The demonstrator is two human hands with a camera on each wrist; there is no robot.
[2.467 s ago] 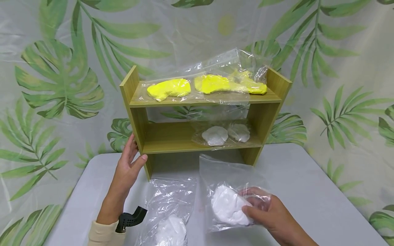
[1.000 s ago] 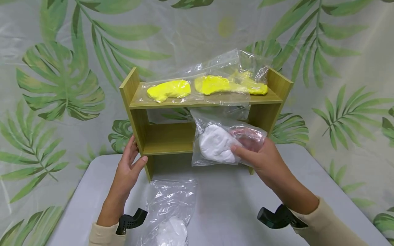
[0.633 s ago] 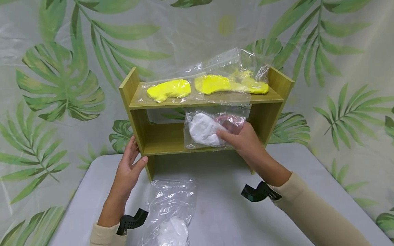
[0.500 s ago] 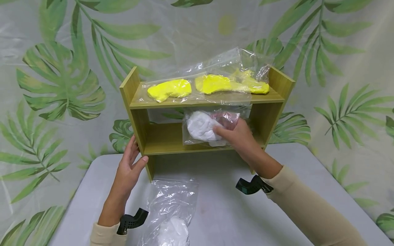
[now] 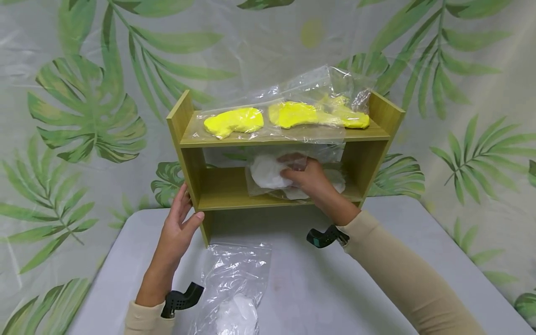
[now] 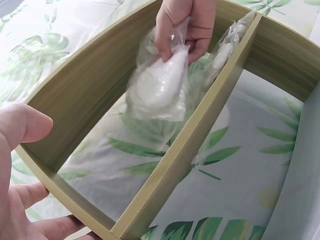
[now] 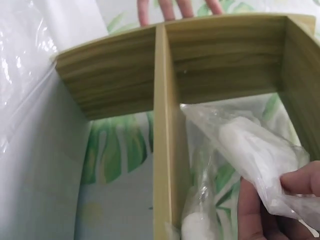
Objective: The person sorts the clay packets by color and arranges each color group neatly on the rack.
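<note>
My right hand [image 5: 310,181] pinches a clear zip bag with a white clay-like lump [image 5: 265,172] by its right side, inside the middle compartment of a small wooden shelf [image 5: 226,186]. In the left wrist view this bag [image 6: 160,87] hangs from thumb and fingers above the middle board; the right wrist view shows the thumb on the bag [image 7: 250,145]. Behind the hand, other bagged white lumps [image 5: 335,179] lie on that board, partly hidden. My left hand [image 5: 176,228] rests its fingers along the outside of the shelf's left panel, thumb apart at the front.
Several bagged yellow lumps [image 5: 234,121] lie along the top board. Another bagged white lump [image 5: 238,316] lies on the grey table [image 5: 301,284] in front, near the left forearm. A leaf-patterned cloth [image 5: 259,51] hangs behind the shelf.
My right hand has lifted the bagged white lump from the table, carried it up and forward, then left into the middle compartment. The left hand has stayed at the side panel.
</note>
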